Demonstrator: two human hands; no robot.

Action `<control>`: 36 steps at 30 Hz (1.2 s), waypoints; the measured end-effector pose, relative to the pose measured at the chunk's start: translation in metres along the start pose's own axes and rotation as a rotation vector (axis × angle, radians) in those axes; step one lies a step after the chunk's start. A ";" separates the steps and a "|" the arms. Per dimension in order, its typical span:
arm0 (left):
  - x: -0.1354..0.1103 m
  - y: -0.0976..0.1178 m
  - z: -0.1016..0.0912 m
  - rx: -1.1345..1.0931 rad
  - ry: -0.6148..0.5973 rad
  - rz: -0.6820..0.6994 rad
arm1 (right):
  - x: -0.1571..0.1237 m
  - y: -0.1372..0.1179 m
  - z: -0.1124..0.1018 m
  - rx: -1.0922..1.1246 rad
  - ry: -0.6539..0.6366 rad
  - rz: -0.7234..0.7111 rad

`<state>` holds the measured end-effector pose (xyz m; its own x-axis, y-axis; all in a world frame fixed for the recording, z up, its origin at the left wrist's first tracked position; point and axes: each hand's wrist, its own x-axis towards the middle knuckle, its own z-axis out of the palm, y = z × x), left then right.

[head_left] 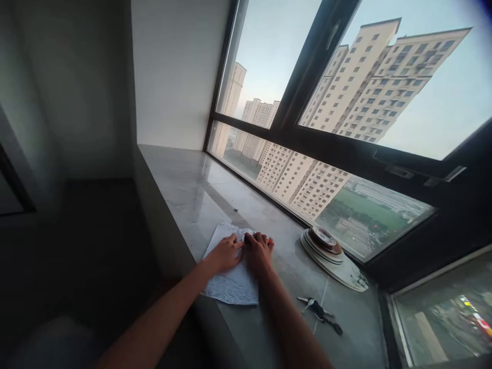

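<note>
A sheet of paper [231,285], covered in small writing, is laid on the pale stone window sill [184,184], close to its near edge and well left of the crockery. Both hands are placed on the upper half of the sheet, side by side and touching at the fingertips. The left hand [225,253] is spread flat on the paper, its grip wide and closed round nothing. The right hand [259,252] is set just beside it with the fingers bent down onto the sheet; whether anything is pinched under them cannot be told, as a small dark patch where the two hands meet is too blurred to be read.

To the right, near the window glass, a stack of plates [321,245] is seen. A small dish with a dark reddish rim is set on top, and several pale plates are layered beneath it. The whole stack is carried by a wide white plate [348,274], which juts out toward the right. What, if anything, is held in the top dish cannot be made out.

A bunch of keys [320,310] is laid on the sill nearer the person, apart from the plates and from the paper.
</note>
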<state>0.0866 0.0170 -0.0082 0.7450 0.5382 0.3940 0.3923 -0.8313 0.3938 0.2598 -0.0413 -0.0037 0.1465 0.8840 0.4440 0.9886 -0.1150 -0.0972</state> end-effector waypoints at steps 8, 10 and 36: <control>-0.001 0.003 -0.001 0.030 0.000 -0.013 | -0.002 -0.006 -0.001 -0.023 0.021 -0.038; -0.001 0.002 -0.001 0.033 0.009 -0.012 | 0.000 0.004 -0.002 0.028 0.013 -0.045; 0.007 -0.014 0.014 0.220 -0.047 -0.014 | 0.009 0.050 0.005 0.248 0.208 0.344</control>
<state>0.0939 0.0311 -0.0225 0.7614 0.5468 0.3484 0.5068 -0.8371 0.2061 0.3103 -0.0370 -0.0095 0.4930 0.7013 0.5149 0.8469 -0.2513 -0.4687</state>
